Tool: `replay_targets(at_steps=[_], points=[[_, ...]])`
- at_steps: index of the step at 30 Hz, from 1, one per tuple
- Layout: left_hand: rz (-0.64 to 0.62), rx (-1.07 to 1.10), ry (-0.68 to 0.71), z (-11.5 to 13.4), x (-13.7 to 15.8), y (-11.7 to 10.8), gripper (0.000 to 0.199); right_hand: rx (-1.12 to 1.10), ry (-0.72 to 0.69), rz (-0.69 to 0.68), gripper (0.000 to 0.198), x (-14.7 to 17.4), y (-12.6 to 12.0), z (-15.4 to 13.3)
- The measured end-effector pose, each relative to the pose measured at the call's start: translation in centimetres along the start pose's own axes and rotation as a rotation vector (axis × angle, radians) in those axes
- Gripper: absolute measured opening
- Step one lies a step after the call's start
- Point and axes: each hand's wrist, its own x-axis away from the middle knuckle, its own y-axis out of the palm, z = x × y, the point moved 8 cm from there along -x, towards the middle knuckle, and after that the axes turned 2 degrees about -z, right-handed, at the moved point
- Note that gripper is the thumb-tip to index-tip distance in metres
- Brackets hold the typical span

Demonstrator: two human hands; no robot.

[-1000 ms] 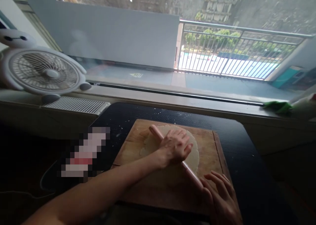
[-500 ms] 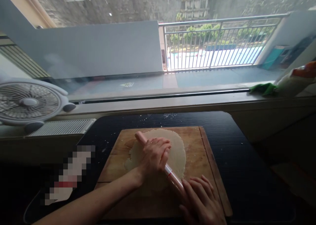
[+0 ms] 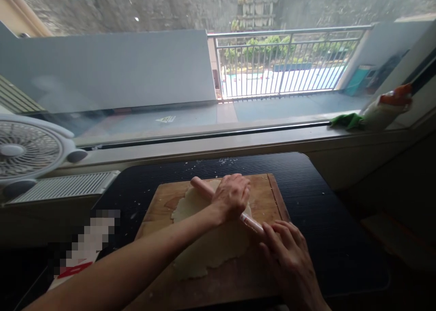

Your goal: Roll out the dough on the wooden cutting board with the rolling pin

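Observation:
A pink rolling pin (image 3: 203, 188) lies slantwise across a thin, pale sheet of dough (image 3: 211, 249) with ragged edges. Under the dough is a wooden cutting board (image 3: 155, 211). My left hand (image 3: 233, 195) is closed over the middle of the pin, its forearm crossing above the dough. Toward the pin's near right end, my right hand (image 3: 289, 252) is curled round it, thumb on the near side. The pin's right end is hidden beneath that hand. Part of the dough is covered by my left arm.
The board rests on a black table (image 3: 316, 220) with white crumbs (image 3: 228, 161) near its back edge. A white fan (image 3: 27, 149) stands at left by the window. At right on the sill are a green cloth (image 3: 347, 120) and an orange-topped bottle (image 3: 388, 106).
Both hands and the rolling pin have moved away from me and rightward over the dough, uncovering its near part. The view has shifted slightly right.

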Motion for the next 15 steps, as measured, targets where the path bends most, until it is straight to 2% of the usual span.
replay_targets(at_steps=[4, 7, 9, 15], points=[[-0.042, -0.011, 0.091, 0.3, 5.6, -0.8, 0.034, -0.085, -0.08, 0.029, 0.036, 1.3, 0.8, -1.4], [-0.09, -0.039, 0.117, 0.4, 6.0, -0.7, 0.036, -0.115, -0.079, -0.007, 0.037, 1.3, 1.1, -1.0], [-0.103, -0.044, 0.119, 0.6, 3.9, -0.2, 0.036, -0.088, -0.061, -0.044, 0.037, 0.6, 1.1, -0.1], [-0.041, -0.055, 0.052, 0.5, -6.1, 1.7, 0.032, 0.03, 0.086, -0.066, 0.034, -1.9, -0.1, 3.4]])
